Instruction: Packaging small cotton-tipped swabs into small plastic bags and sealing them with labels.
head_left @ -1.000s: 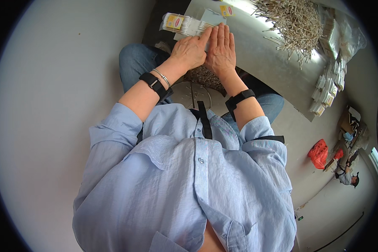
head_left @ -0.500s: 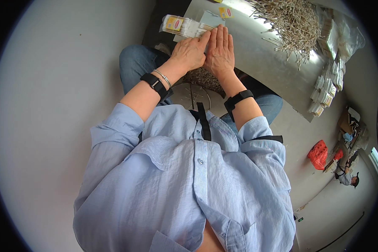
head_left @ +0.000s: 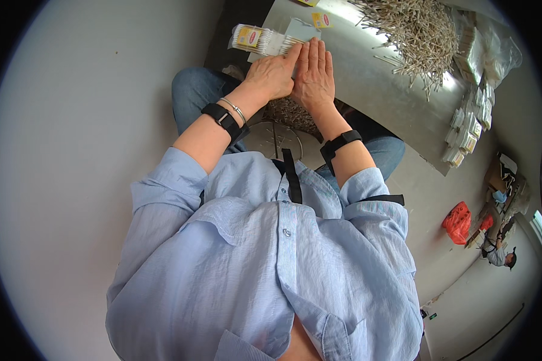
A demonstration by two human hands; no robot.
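My left hand (head_left: pixel 269 77) rests at the near edge of the metal table, its index finger stretched toward a row of cotton swabs (head_left: pixel 289 44); its other fingers are partly tucked from sight. Right beside it, my right hand (head_left: pixel 313 81) lies flat with fingers straight and close together, its tips at the right end of that row. What lies under the palms is hidden. A packed bundle of cotton swabs (head_left: pixel 242 37) with a yellow and red label sits just left of the row. Behind the fingertips is a pale blue-grey sheet (head_left: pixel 303 28).
A yellow and red label card (head_left: pixel 322 20) lies on the metal table (head_left: pixel 367 78). A large heap of loose swabs (head_left: pixel 412 42) spreads to the right, near stacked swab packs (head_left: pixel 467 129) and clear plastic bags (head_left: pixel 503 60). More swabs (head_left: pixel 292 113) fill a container below the table.
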